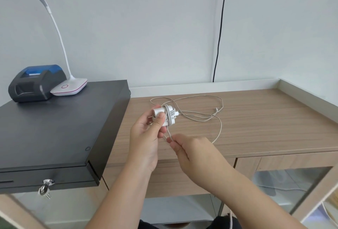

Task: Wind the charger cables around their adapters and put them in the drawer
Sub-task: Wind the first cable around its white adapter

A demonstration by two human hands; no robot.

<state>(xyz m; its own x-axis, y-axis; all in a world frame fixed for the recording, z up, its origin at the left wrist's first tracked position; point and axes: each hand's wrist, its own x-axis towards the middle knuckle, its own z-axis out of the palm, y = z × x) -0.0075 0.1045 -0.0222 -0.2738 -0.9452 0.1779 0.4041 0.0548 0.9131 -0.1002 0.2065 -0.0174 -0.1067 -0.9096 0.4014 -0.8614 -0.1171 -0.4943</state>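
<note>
A white charger adapter (169, 110) with metal prongs pointing left is held above the wooden counter by my left hand (146, 133), thumb pressed on its front. A few turns of its pale cable (204, 117) wrap the adapter's right end. The rest of the cable lies in loose loops on the counter, its plug end at the far right of the loops. My right hand (192, 148) pinches the cable just below the adapter. The black cash drawer (54, 126) stands at the left, shut, with keys (44, 188) in its front lock.
A receipt printer (34, 84) and a white desk lamp base (70, 86) sit on the cash drawer's top. The wooden counter (256, 122) has a raised pale rim at the back and right. A black wire (219, 32) hangs down the wall. A glass-fronted cabinet door (285, 188) lies below.
</note>
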